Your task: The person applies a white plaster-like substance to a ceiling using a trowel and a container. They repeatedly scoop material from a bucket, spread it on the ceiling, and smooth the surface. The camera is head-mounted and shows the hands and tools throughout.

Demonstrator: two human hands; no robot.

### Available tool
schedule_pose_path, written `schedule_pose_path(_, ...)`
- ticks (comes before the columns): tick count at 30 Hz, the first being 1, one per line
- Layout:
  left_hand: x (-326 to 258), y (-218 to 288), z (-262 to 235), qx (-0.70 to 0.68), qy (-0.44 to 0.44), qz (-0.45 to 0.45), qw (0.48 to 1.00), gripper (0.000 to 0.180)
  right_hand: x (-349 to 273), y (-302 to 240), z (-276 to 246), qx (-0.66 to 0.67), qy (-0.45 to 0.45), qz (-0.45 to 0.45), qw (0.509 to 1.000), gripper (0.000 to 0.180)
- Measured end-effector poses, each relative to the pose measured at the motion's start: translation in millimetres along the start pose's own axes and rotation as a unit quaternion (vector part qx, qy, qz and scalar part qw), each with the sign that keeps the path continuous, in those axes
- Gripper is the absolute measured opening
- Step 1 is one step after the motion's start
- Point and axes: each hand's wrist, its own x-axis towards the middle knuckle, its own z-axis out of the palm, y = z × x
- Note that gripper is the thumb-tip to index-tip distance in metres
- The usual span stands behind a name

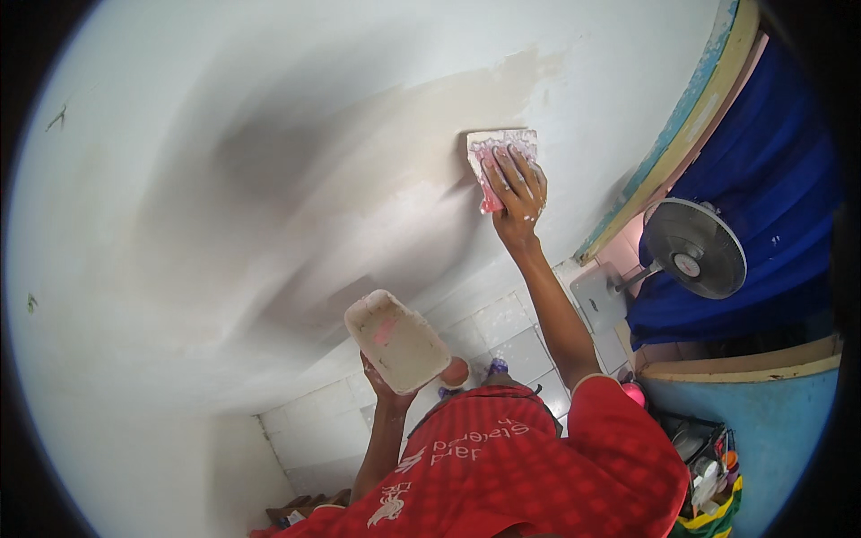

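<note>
My right hand [518,190] presses a flat, square putty spreader [489,143] against the white wall [386,99]. Its fingers lie spread over the spreader's back, which is pink and smeared with white paste. Around and left of it runs a damp-looking beige patch of filler [430,117] on the wall. Lower down, my left hand [381,384] grips a pale rectangular tub [413,359] from beneath and the side. The tub is tilted, with a thin paste coating and a pink spot inside. White specks dot my right hand and wrist.
To the right, a standing fan [695,249] is in front of a blue curtain [776,170], beside a wooden door frame [659,184]. A rack of dishes [704,448] sits at the lower right by a blue wall [762,412]. Pale tiles [332,426] cover the floor, spotted with white drips.
</note>
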Motion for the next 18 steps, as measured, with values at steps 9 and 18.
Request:
schedule_pose_path(9,1.4,-1.4,6.1,0.008,0.019,-0.008,1.000,0.068,-54.6,12.9,12.5,0.071,-0.137,0.031,0.988,0.052)
schedule_pose_path(18,1.1,6.3,5.1,0.017,-0.006,-0.016,1.000,0.072,-62.3,-13.0,-41.4,0.164,-0.039,0.431,0.886,0.038)
